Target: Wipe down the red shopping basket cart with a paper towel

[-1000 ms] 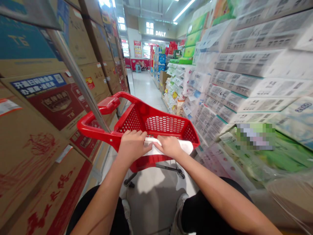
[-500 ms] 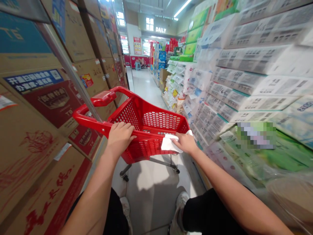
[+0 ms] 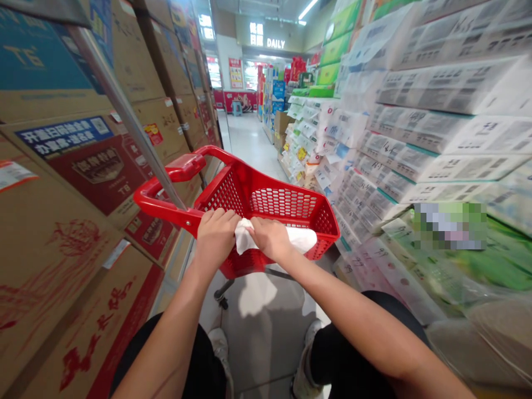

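Tall stacks of brown cardboard cartons with red and blue printing (image 3: 37, 244) line the left edge of the pale tiled floor (image 3: 266, 338), and stacked white plastic-wrapped packs with grey printed bands (image 3: 440, 133) line its right edge, with a green plastic-wrapped package (image 3: 502, 238) at the lower right. A red plastic shopping cart with perforated basket walls (image 3: 245, 268) stands on the floor between the two rows, its looped handle toward the cartons. A round grey metal pole (image 3: 126, 111) slants down from the upper left toward that handle; whether it touches the cart cannot be told. The person's left hand (image 3: 216, 237) lies over the basket's near rim, just beside the handle end, its grip curled around the red edge. The right hand (image 3: 270, 237) is on the same rim, just right of the left hand, its grip narrow and holding a soft white cloth-like sheet (image 3: 305, 238) against the edge. This sheet drapes over the near rim, one bunched end showing between the hands and the rest extending toward the basket's right corner.
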### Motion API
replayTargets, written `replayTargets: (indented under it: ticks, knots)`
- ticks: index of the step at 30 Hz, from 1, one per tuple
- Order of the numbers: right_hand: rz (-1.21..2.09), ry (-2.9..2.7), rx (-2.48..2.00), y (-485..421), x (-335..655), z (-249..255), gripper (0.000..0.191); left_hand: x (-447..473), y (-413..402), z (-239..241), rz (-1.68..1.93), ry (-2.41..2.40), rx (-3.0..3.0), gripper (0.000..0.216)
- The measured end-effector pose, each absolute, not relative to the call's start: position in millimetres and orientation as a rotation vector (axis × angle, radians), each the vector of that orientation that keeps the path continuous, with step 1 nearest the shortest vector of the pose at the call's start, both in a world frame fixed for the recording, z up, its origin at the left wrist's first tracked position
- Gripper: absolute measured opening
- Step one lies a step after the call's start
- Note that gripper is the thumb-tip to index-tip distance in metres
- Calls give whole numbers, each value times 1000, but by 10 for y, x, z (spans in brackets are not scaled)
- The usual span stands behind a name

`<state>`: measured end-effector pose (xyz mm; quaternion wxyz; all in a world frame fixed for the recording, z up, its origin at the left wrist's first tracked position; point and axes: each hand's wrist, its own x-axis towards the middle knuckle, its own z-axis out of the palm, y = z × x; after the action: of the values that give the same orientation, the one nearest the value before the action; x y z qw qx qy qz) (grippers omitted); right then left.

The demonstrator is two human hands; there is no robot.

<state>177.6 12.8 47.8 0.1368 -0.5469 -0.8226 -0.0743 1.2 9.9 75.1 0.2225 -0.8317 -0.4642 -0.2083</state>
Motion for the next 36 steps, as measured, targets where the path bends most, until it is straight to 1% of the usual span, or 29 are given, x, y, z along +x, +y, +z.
replayTargets:
  ticks: [3, 6, 12, 16, 19, 24, 31, 36]
  knots:
    - [-224, -2406, -1598, 117, 1857, 493, 48, 36, 91, 743, -624, -1317, -2291, 14]
    - [-261, -2419, -1648, 86, 2098, 468, 48, 15, 136, 755, -656, -1347, -2321, 4]
    - [-269, -2405, -1880, 17, 2882, 334, 51, -126, 356, 740, -628, -1411, -2343, 13]
    - [-293, -2367, -1963, 7, 3288, 259, 46, -164, 450, 713, -601, -1427, -2326, 14]
    - [-336, -2339, -1991, 31, 3359, 237, 42, -143, 435, 705, -587, -1411, -2318, 14]
    - [-315, -2363, -1943, 100, 3075, 286, 45, -93, 321, 715, -554, -1385, -2298, 15]
    - [-276, -2379, -1697, 214, 2062, 410, 48, 12, 131, 728, -612, -1364, -2264, 8]
    - [-180, -2399, -1620, 243, 1699, 511, 47, 66, 57, 696, -609, -1355, -2203, 20]
